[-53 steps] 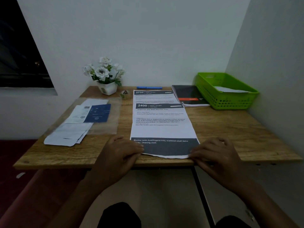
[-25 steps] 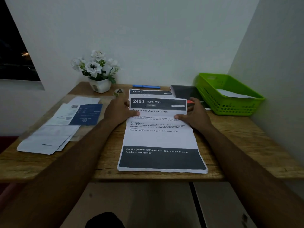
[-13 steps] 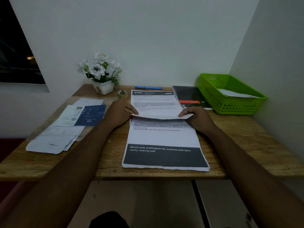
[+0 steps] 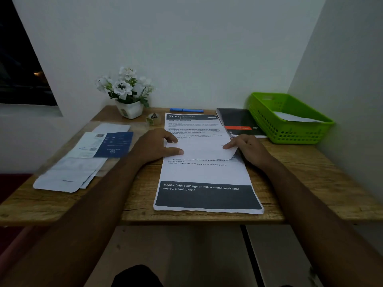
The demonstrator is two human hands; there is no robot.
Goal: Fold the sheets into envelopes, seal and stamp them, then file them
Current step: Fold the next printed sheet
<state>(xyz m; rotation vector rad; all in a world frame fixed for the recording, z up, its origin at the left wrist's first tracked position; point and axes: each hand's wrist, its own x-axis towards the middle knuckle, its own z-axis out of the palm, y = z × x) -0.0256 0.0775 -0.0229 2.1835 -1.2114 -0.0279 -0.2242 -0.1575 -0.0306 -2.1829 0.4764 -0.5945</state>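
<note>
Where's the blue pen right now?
Head view: the blue pen lies at the far edge of the table, just beyond the 2720 sheet, between the flower pot and the black notebook.

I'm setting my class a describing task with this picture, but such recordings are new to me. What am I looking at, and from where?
There is no machine here: a person works with bare hands, and one camera worn on the head looks down at them. On the wooden table lies a printed sheet, its far end folded toward the person, white back up. The left hand and right hand press on that flap. Behind it lies a second printed sheet. To the left is a pile of white papers, and to the right a green basket holding a paper. A flower pot, blue pen and black notebook sit at the back.
</note>
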